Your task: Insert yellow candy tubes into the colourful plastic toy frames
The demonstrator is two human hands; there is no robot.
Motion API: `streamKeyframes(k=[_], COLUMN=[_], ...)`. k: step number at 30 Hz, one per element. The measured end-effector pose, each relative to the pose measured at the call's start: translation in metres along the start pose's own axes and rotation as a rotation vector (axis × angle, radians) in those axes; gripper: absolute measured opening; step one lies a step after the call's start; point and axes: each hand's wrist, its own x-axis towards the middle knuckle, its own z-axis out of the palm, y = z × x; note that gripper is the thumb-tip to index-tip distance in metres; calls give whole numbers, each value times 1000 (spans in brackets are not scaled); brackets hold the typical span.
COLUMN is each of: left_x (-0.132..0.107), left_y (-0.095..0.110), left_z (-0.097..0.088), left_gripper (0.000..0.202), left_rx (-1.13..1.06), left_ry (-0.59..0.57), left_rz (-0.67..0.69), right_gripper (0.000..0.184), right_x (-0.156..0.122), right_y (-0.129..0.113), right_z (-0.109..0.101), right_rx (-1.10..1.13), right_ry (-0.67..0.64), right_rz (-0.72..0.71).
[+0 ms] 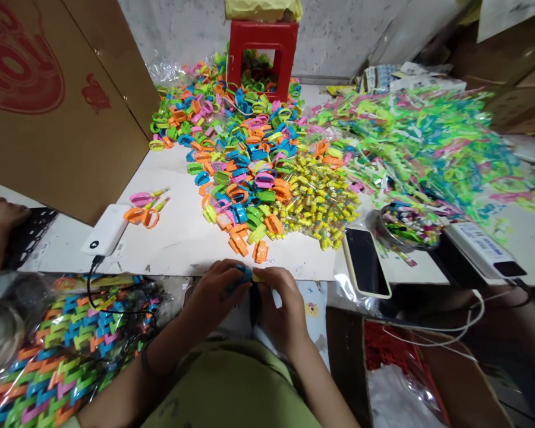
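Observation:
My left hand (216, 291) is closed around a blue plastic piece (244, 273), which looks like one of the looped, watch-like toys on the table. My right hand (288, 306) pinches a small yellow piece (257, 277) against it, at the table's front edge. Fingers partly cover both pieces, so I cannot tell how they join. Just beyond my hands spreads a heap of watch-like plastic toys (245, 160) in orange, blue, green and pink. Against its right side lies a pile of small yellow pieces (318, 199). A lone orange toy (260, 252) is nearest my fingers.
A red stool (289, 56) stands behind the heap. To the left are a cardboard box (66, 131), a white power bank (104, 229) and another person's hand (2, 217). Rightward lie a phone (366, 261), a bowl of small parts (410, 226) and green-pink strips (428, 137).

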Motion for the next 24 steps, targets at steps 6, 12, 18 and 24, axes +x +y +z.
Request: streamKeyframes(k=[6, 12, 18, 24], left_x=[-1, -1, -1, -7], left_y=[6, 11, 11, 6], left_z=[-6, -8, -9, -12], left_gripper=[12, 14, 14, 21], left_rx=[252, 369, 360, 113], left_ry=[-66, -81, -97, -288], left_rz=[32, 48, 39, -99], right_gripper=[15, 19, 19, 2], right_x=[1, 0, 1, 6], right_y=[-4, -5, -6, -13], right_z=[-3, -5, -8, -15], right_rx=[-62, -62, -230, -548], right_ry=[2, -54, -161, -415], right_rz=[-25, -82, -87, -61])
